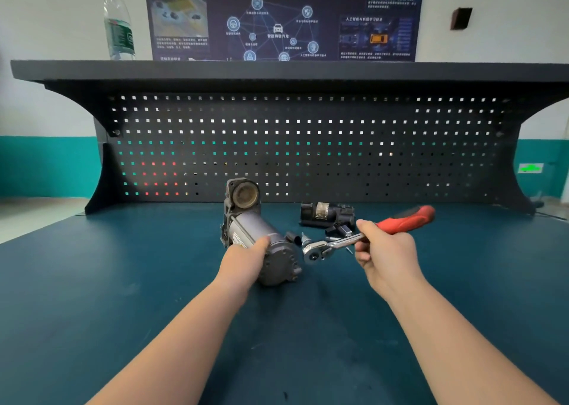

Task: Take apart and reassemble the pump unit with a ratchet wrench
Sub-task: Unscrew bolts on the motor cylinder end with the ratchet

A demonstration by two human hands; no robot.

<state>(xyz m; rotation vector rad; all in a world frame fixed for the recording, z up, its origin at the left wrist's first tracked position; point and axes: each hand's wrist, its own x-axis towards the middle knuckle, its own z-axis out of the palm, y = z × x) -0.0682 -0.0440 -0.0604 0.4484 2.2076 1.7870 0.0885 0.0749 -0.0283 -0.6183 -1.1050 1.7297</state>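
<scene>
Teal bench top [92, 281] under a dark pegboard [308, 146] is carrying a pump unit [261, 235] gripped by one hand while the other is holding a ratchet wrench [363, 238].

Left hand [246, 260] is curling round the pump's grey barrel, fingertips seemingly hidden behind it. Right hand [385, 253] is clenching the wrench shaft, its head lying just left of the fingers, beside the pump's end cap; a black detached part [326, 215] is sitting just beyond those fingers.

Soft, even indoor light, with faint shadows on the surface [92, 297]. Wide-angle distortion bows the shelf [277, 70] near the edges. The red wrench handle [406, 219] looks motion-blurred; the poster [283, 16] text is perhaps unfocused.
</scene>
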